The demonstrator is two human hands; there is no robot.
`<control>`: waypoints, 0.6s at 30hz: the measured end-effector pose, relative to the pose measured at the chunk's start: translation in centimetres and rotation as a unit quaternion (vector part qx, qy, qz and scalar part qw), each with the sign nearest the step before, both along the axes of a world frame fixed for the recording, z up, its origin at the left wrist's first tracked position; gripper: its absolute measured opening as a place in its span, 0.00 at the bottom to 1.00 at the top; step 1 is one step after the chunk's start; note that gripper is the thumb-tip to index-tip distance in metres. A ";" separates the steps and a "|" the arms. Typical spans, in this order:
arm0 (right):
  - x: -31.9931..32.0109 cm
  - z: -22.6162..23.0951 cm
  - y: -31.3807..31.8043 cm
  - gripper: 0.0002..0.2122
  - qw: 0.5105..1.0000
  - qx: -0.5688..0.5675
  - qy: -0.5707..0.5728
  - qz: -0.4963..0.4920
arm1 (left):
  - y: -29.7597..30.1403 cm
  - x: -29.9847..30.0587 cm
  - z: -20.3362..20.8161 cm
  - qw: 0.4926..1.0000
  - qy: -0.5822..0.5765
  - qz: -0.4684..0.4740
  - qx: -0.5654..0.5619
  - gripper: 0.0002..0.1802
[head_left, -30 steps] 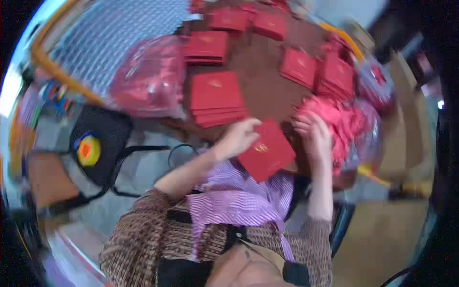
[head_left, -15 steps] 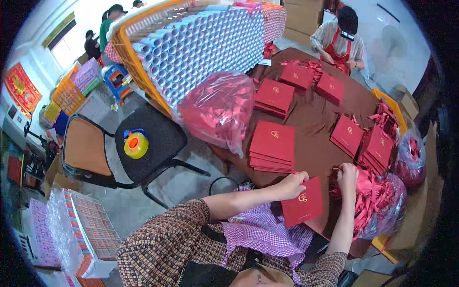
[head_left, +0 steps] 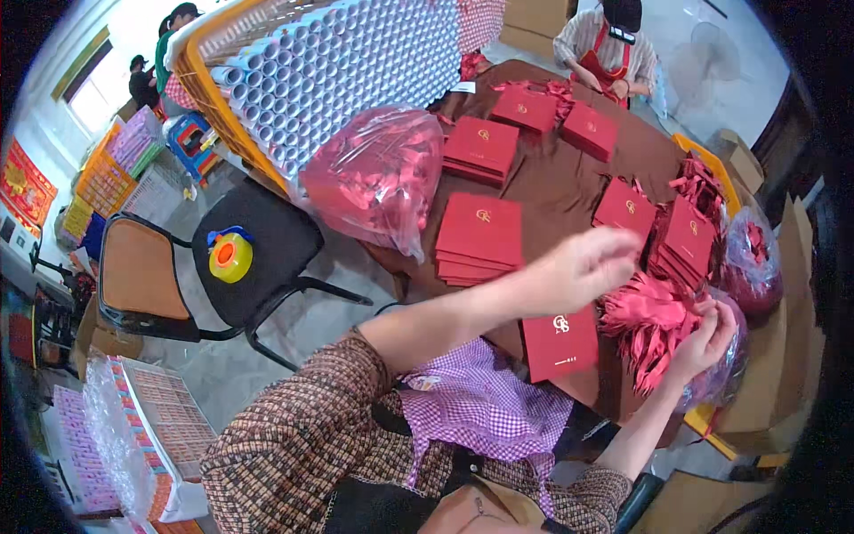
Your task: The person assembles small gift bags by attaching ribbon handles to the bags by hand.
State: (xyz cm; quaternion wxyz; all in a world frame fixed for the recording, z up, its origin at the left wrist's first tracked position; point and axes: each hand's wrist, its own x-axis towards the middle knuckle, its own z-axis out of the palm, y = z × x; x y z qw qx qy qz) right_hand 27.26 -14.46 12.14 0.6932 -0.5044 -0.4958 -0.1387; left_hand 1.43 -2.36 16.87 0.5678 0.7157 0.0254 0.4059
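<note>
In the room around you, the grey floor stretches to your left, and the brown-covered table takes the middle; across it a co-worker in a red apron sits with hands near the ribbons there. Beside the table, at its far left, leans a yellow-framed crate full of pale tubes; nearer to you is the black-seated chair, with a yellow round object on it.

On the cloth, a big clear bag of red material lies at the left edge; near it is a fanned stack of red square packets; further stacks are at the far side and at the right. One single red packet lies flat before you, close to your edge, no hand holding it; just right of it spreads the bunch of red ribbons.

Your right hand seems pinched on the gathered end of this bunch; your left hand, blurred, hangs above the ribbons with bent fingers, and I cannot tell if it grasps something; I judge the step is separating ribbon; the next move calls for a light fingertip pinch, because the strips overlap.
</note>
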 end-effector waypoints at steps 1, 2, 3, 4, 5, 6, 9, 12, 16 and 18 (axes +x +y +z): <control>0.2 0.0 -0.4 0.05 1.000 -0.002 -0.002 -0.003 | -0.6 -1.4 3.2 0.990 -0.083 -0.074 -0.090 0.28; 0.3 0.1 -1.1 0.05 1.000 0.001 -0.003 0.015 | -0.5 -3.1 6.4 0.972 -0.117 -0.182 -0.093 0.34; 0.1 -0.3 -1.1 0.06 0.999 -0.003 0.002 0.035 | 0.2 -4.0 8.3 0.912 -0.185 -0.323 -0.170 0.35; -1.0 -0.5 -0.9 0.05 0.999 -0.014 0.044 0.015 | 0.8 -4.5 7.2 0.912 -0.184 -0.322 -0.176 0.35; -1.5 -0.9 -0.7 0.05 0.999 -0.011 0.044 0.029 | 1.1 -4.9 7.7 0.915 -0.182 -0.315 -0.175 0.35; -2.6 -0.7 -0.3 0.05 0.998 -0.014 0.059 0.011 | 0.9 -5.7 8.3 0.920 -0.181 -0.305 -0.167 0.35; -2.4 -1.5 -0.6 0.07 0.997 -0.069 0.043 0.018 | 0.5 -7.5 9.7 0.929 -0.179 -0.290 -0.143 0.35; -1.7 -2.8 -2.2 0.08 0.996 -0.078 0.040 0.009 | 1.1 -9.0 11.4 0.936 -0.175 -0.286 -0.106 0.35; -1.9 -2.7 -3.5 0.11 0.994 -0.100 -0.005 -0.040 | 2.2 -10.2 13.2 0.938 -0.187 -0.287 -0.052 0.35; -2.9 -1.8 -3.6 0.12 0.995 -0.101 0.028 -0.001 | 2.8 -10.9 13.8 0.939 -0.201 -0.279 -0.028 0.35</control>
